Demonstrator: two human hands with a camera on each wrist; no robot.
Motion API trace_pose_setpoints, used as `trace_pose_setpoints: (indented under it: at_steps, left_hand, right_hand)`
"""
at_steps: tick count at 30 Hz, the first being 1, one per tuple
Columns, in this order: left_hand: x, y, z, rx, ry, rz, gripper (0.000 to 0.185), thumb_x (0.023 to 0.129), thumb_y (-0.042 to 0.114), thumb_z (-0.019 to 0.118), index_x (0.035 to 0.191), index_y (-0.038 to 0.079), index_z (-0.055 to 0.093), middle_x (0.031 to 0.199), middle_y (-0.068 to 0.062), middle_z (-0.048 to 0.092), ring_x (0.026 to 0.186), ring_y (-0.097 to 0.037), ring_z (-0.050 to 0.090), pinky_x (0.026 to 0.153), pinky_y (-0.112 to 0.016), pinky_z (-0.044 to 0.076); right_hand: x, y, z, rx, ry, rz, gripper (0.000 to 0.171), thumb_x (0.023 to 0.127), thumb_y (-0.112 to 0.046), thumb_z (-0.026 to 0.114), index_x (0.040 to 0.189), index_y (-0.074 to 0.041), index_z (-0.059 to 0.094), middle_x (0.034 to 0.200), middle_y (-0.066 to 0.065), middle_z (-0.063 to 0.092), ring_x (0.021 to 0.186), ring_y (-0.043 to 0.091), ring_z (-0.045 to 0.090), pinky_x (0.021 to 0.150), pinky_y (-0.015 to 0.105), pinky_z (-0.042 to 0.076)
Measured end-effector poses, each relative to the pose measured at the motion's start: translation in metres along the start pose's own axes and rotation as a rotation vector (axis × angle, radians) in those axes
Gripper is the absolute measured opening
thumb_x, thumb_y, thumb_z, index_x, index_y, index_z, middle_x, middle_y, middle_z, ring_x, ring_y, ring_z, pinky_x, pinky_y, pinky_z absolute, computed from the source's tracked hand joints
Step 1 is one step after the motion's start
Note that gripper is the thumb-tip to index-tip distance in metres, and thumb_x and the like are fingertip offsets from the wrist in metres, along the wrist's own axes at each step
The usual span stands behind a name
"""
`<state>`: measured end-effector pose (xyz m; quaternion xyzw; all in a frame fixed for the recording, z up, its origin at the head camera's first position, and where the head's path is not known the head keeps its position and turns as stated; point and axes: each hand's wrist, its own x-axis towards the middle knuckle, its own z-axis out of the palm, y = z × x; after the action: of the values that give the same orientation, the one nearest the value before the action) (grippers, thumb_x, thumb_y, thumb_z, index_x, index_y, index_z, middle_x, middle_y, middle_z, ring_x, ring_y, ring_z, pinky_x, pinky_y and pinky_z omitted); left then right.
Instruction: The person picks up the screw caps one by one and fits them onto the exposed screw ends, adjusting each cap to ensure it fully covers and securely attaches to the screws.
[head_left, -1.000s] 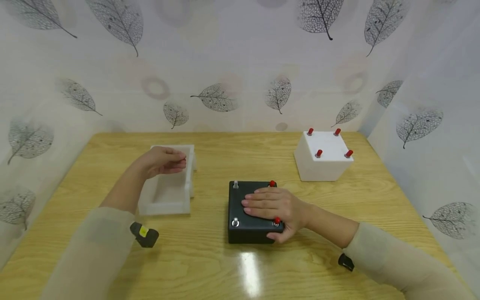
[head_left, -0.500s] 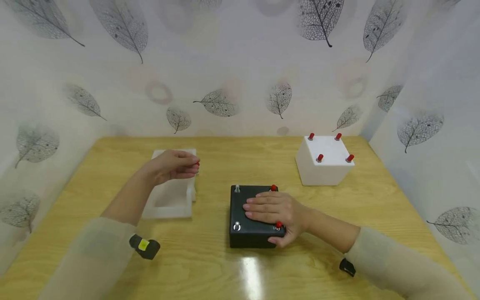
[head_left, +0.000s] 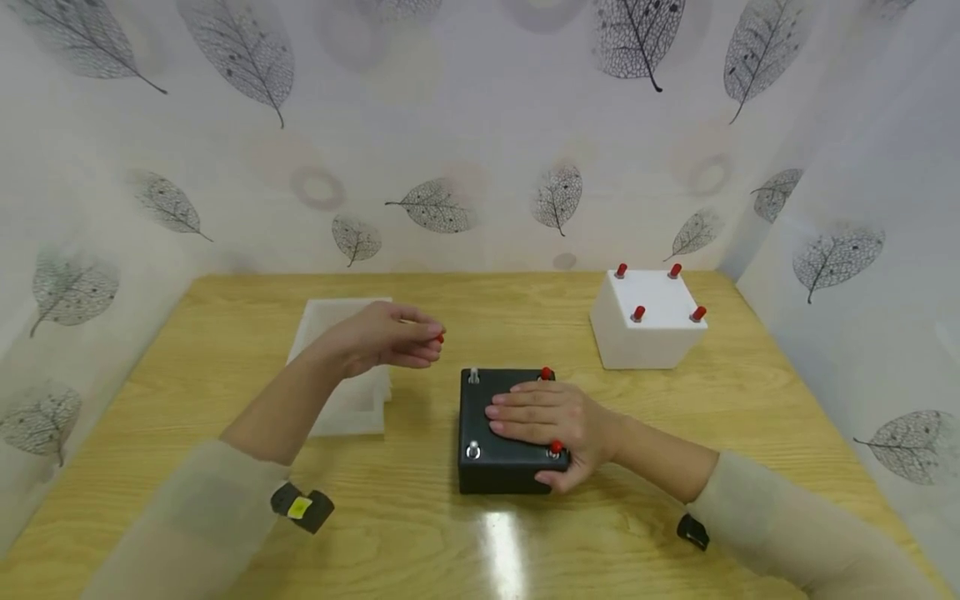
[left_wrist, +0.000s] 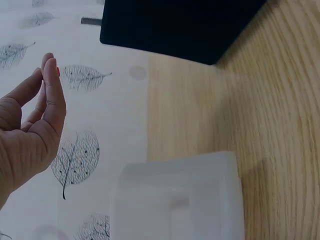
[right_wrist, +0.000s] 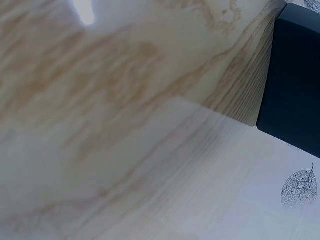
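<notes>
My left hand (head_left: pixel 382 340) is raised in front of the white tray's right edge, its thumb and fingers pinching a small red cap (head_left: pixel 440 338). Only a sliver of the cap shows; in the left wrist view it peeks red past the fingertips (left_wrist: pixel 50 70). On a black box (head_left: pixel 504 478) at mid-table lies my right hand (head_left: pixel 558 423), its fingers straight across the top and the thumb down by the near right corner. Two bare metal toggle switches (head_left: pixel 473 451) stand on the box's left side. The two toggles on its right side wear red caps (head_left: pixel 556 447).
Behind my left forearm sits a white open tray (head_left: pixel 348 423), partly hidden by it. A white box (head_left: pixel 647 348) with red-capped toggles on top stands at the back right. Leaf-patterned cloth (head_left: pixel 480 125) walls the wooden table (head_left: pixel 405 533) at the back and sides.
My left hand has moved right from over the tray towards the black box, bringing the red cap with it. The right hand stays on the box.
</notes>
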<state>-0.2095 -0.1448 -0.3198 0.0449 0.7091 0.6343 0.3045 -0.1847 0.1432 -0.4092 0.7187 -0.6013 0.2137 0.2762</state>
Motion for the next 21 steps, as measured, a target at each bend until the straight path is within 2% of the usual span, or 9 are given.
trace_pose_setpoints:
  at_steps: [5,9,21]
  left_hand:
    - [0.000,0.005,0.014,0.010,-0.044,0.002,0.027,0.094,0.011,0.058,0.114,-0.008,0.056,0.082,-0.005,0.068,0.076,-0.014,0.068,0.078,-0.034,0.057]
    - [-0.001,0.005,0.021,0.022,-0.077,-0.006,0.026,0.094,0.011,0.058,0.112,-0.007,0.058,0.082,-0.007,0.068,0.075,-0.015,0.068,0.076,-0.034,0.057]
    - [0.000,0.007,0.031,0.033,-0.107,-0.024,0.026,0.095,0.010,0.057,0.114,-0.007,0.057,0.083,-0.009,0.069,0.073,-0.016,0.069,0.074,-0.033,0.058]
  right_hand:
    - [0.000,0.000,-0.002,-0.009,-0.002,0.000,0.059,0.088,-0.046,0.045,0.118,0.002,0.062,0.120,0.016,0.064,0.113,0.030,0.060,0.095,0.042,0.048]
    - [0.001,0.000,-0.001,-0.005,-0.005,0.001,0.059,0.089,-0.046,0.043,0.118,0.002,0.062,0.120,0.016,0.064,0.113,0.030,0.060,0.095,0.042,0.048]
    - [0.000,0.001,0.000,-0.014,-0.005,-0.004,0.059,0.090,-0.046,0.042,0.118,0.002,0.062,0.119,0.017,0.064,0.113,0.030,0.060,0.095,0.042,0.048]
